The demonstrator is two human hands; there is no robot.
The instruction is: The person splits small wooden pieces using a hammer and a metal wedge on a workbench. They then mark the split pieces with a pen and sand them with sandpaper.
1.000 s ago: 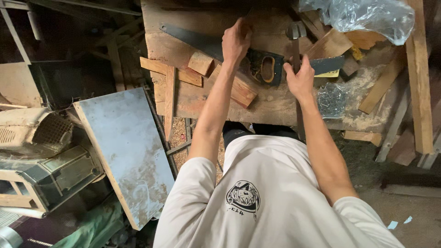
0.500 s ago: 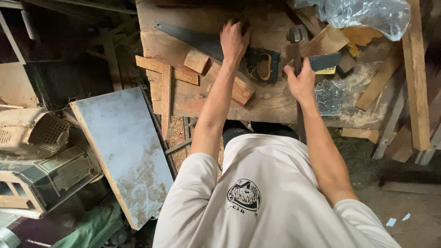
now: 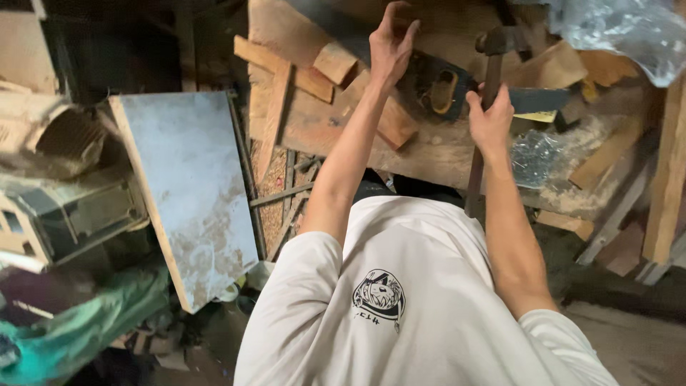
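Now lifting a hammer (image 3: pixel 484 107) beside the saw (image 3: pixel 429 82), right hand (image 3: pixel 490 120) gripping its handle. Left hand (image 3: pixel 391 46) spreading open, hovering over the saw.

The left hand (image 3: pixel 391 44) is reaching over the far part of the wooden desk (image 3: pixel 443 154), fingers spread and resting on a hand saw (image 3: pixel 429 82) whose dark handle with a yellow opening is lying just right of the palm. The right hand (image 3: pixel 490 118) is gripping a hammer (image 3: pixel 486 78) by its long wooden handle, head up and just beside the saw handle. Short wood offcuts (image 3: pixel 336 63) are lying on the desk left of the left hand. A crumpled clear plastic sheet (image 3: pixel 622 36) is sitting at the far right. A grey flat panel (image 3: pixel 189 186) is leaning at the left, below the desk.
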